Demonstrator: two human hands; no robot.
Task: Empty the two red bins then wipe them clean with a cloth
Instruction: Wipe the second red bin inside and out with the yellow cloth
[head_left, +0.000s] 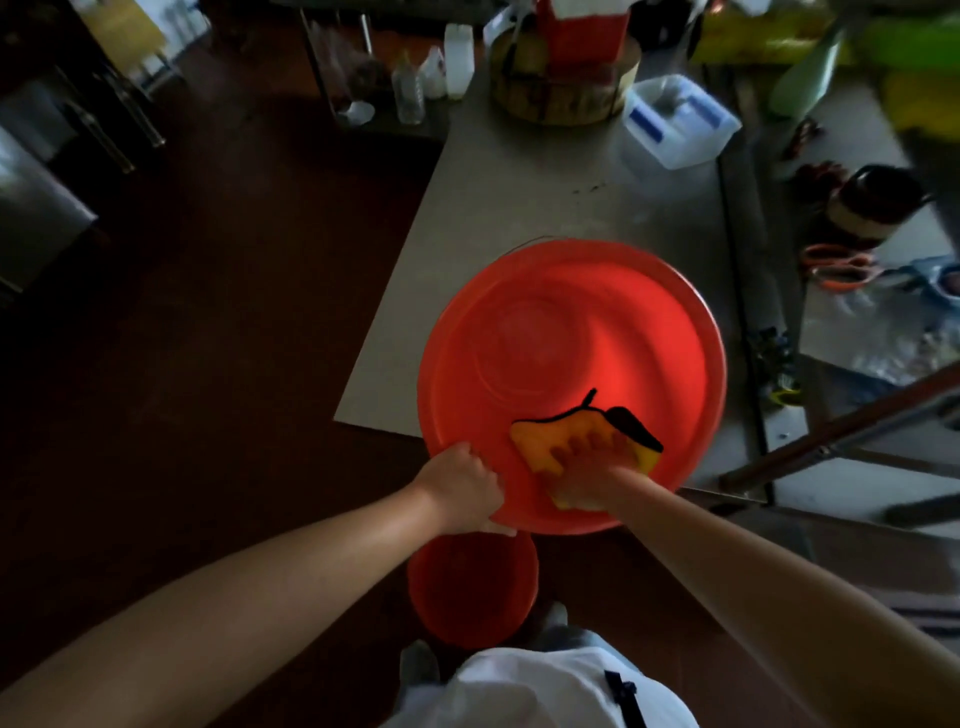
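The gray table (519, 182) is the biggest thing in front of you, and it carries the large red bin (545, 338), which serves as the reference point for everything else. You have two red bins in view. The large red bin sits at the table's near corner with its near rim jutting out past the edge toward you, and its inside looks bare apart from your hand and the cloth. The small red bin (467, 587) stands on the dark floor directly below that overhanging rim, close to your feet; its inside is too dim to judge.

Beyond the large red bin, at the far end of the table, stands one round wooden block (561, 88), and just to its right is one clear plastic box (675, 122). To the right of the large red bin, on a neighbouring surface, lies one pair of orange-handled scissors (836, 267), blurred.

Both of your hands are on the large red bin. Your left hand (460, 486) is clenched over its near-left rim, grasping it. Your right hand (587, 467) lies inside against the near wall, fingers spread flat and pressing down rather than gripping. Under that hand is the one yellow cloth (535, 436), edged in black, with a black-trimmed corner sticking out past your fingertips.
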